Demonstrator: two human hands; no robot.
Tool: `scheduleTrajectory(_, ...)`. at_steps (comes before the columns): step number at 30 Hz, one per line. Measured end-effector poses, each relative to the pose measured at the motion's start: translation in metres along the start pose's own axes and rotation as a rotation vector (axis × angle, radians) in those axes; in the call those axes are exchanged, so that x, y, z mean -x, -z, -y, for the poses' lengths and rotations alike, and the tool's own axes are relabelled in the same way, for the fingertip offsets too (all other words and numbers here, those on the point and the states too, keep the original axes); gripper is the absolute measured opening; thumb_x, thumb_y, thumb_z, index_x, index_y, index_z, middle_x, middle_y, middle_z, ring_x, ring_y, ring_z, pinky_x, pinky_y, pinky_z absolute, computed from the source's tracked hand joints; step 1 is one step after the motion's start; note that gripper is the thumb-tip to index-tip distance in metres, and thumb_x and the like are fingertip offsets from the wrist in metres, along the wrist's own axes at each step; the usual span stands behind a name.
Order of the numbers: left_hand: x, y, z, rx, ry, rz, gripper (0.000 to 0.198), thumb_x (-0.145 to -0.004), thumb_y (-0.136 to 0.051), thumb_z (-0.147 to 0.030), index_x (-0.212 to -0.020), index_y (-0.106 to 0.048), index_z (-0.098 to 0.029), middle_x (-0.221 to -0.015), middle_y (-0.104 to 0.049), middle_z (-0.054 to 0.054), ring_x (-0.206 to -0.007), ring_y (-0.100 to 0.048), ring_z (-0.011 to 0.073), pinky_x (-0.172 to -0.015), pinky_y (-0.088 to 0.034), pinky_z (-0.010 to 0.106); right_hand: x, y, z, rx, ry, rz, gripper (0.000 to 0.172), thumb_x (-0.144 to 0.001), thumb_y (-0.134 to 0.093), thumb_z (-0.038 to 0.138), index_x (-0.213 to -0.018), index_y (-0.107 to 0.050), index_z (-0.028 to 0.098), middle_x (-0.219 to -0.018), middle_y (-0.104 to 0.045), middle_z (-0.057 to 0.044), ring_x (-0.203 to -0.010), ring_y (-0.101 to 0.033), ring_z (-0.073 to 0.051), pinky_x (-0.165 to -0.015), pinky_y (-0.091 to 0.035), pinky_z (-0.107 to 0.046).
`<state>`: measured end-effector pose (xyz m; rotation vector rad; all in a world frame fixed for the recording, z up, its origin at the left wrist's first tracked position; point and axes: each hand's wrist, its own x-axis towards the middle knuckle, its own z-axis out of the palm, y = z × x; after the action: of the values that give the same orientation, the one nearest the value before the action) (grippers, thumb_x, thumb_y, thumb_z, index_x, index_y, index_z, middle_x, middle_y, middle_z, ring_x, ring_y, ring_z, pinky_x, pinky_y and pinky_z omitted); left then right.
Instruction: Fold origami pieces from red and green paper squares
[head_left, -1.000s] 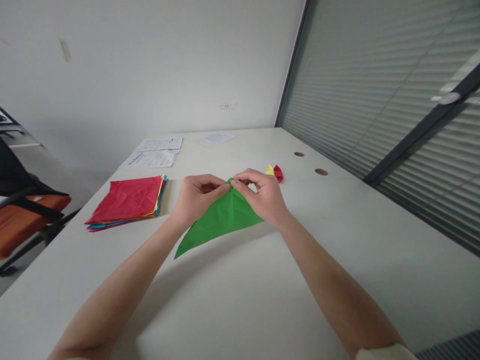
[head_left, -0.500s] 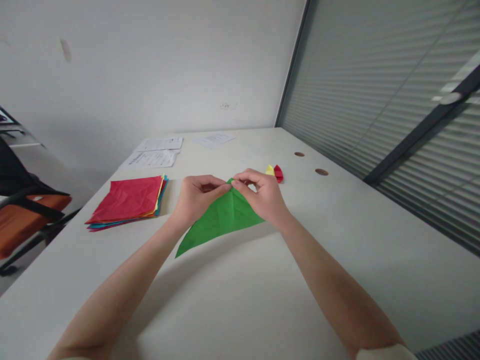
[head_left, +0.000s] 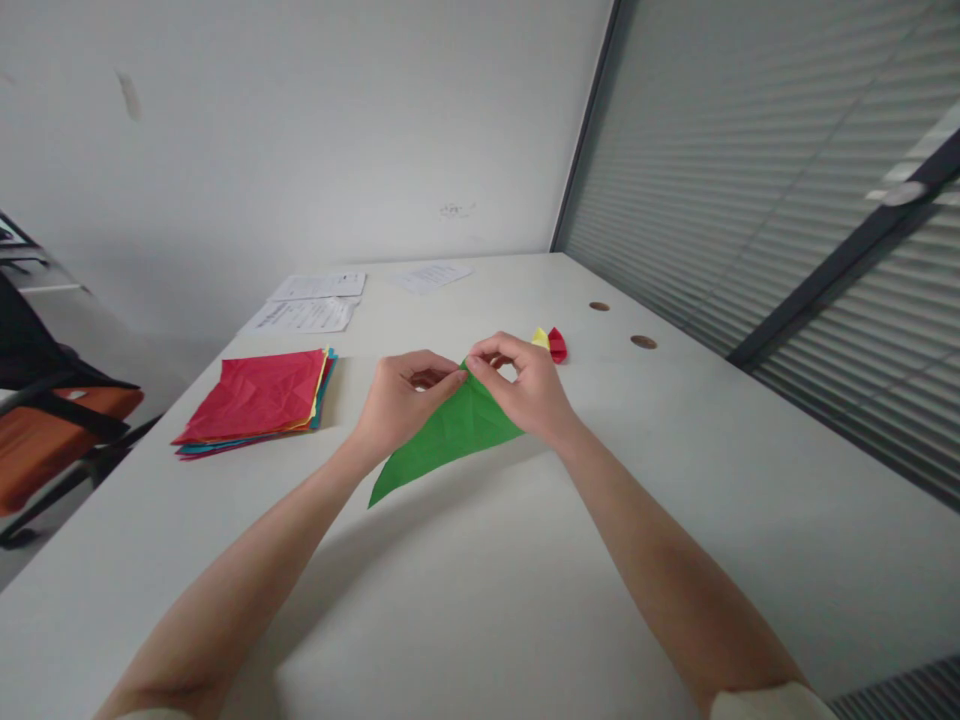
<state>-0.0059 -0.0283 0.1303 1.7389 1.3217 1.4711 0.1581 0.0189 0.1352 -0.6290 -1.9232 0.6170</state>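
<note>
A sheet of green paper (head_left: 457, 432), creased and thin, hangs tilted above the white table between my hands. My left hand (head_left: 409, 400) pinches it near its top corner with thumb and fingers. Close beside, my right hand (head_left: 520, 380) pinches the same corner, thumb against forefinger. The thumbs are almost touching. Part of the sheet is hidden behind both hands. Its lower left tip points down toward the table, and its right end passes behind my right wrist. Just past my right hand lies a small folded piece of red and yellow paper (head_left: 556, 346).
A stack of coloured paper sheets (head_left: 259, 398), red on top, lies at the left of the white table (head_left: 480, 600). Printed pages (head_left: 307, 313) rest toward the back. Two round holes (head_left: 643, 342) are at the right, near a window with blinds (head_left: 750, 180). An orange chair (head_left: 60, 440) stands left.
The green paper's lower left tip has shifted right and slightly up. My fingers have shifted slightly at the top corner, and both hands still pinch it.
</note>
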Motion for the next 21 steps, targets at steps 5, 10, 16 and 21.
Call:
scheduleTrajectory(5,-0.006,-0.008,0.034,-0.071,0.083,0.078,0.019,-0.075,-0.067,-0.031,-0.075,-0.073,-0.013,-0.069,-0.071,0.004,-0.054,-0.06,0.0119,-0.048,-0.045,0.02,0.001,-0.009,-0.032,0.12,-0.009,0.075,0.009,-0.083,-0.058,0.014,-0.077,-0.064,0.018,-0.078,-0.064,-0.001,-0.072,-0.058,-0.013,-0.072,-0.045,-0.027)
scheduleTrajectory(10,-0.009,-0.023,0.085,-0.126,0.192,0.113,0.016,-0.071,-0.068,-0.029,-0.067,-0.073,-0.015,-0.067,-0.072,0.005,-0.059,-0.063,0.0158,-0.057,-0.051,0.025,0.008,-0.021,-0.081,0.216,-0.134,0.172,0.009,-0.08,-0.063,0.012,-0.073,-0.065,0.017,-0.077,-0.061,-0.002,-0.071,-0.057,-0.014,-0.071,-0.045,-0.028)
scheduleTrajectory(16,-0.007,-0.03,0.119,-0.118,0.245,0.115,0.017,-0.069,-0.068,-0.03,-0.068,-0.075,-0.015,-0.069,-0.074,0.006,-0.064,-0.065,0.0179,-0.064,-0.053,0.028,0.016,-0.027,-0.109,0.193,-0.128,0.213,0.01,-0.084,-0.059,0.013,-0.079,-0.067,0.017,-0.081,-0.064,-0.003,-0.075,-0.059,-0.014,-0.074,-0.046,-0.028)
scheduleTrajectory(21,-0.006,-0.029,0.122,-0.114,0.233,0.125,0.021,-0.07,-0.066,-0.033,-0.07,-0.075,-0.014,-0.071,-0.074,0.006,-0.065,-0.066,0.0178,-0.062,-0.051,0.026,0.017,-0.026,-0.109,0.135,-0.121,0.297,0.008,-0.082,-0.062,0.013,-0.082,-0.069,0.016,-0.083,-0.065,-0.003,-0.076,-0.06,-0.013,-0.074,-0.046,-0.026)
